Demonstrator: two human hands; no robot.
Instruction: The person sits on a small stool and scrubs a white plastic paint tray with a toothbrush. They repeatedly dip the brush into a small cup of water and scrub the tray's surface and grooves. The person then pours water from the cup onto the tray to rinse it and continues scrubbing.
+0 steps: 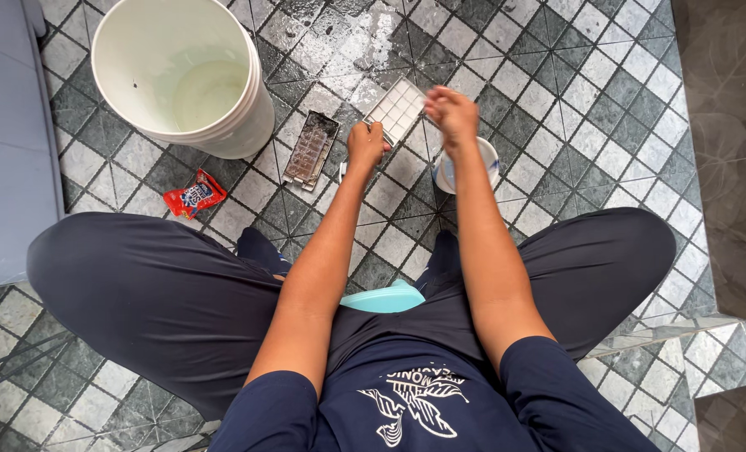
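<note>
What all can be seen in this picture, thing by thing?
Bucket: one, white, upper left on the floor, a little water at the bottom.
White grid tray: one, held tilted by both hands, top centre.
Dark grid tray: one, brownish, lying flat on the tiles beside the bucket.
Sachet: one, red, on the tiles left of the knees.
Small tub: one, white with blue, under the right forearm.
Stool: one, turquoise, between the legs, mostly hidden.
Tiled floor: grey and white checks, wet near the top.
Left hand: grips the white tray's lower edge.
Right hand: blurred, at the tray's right edge.
</note>
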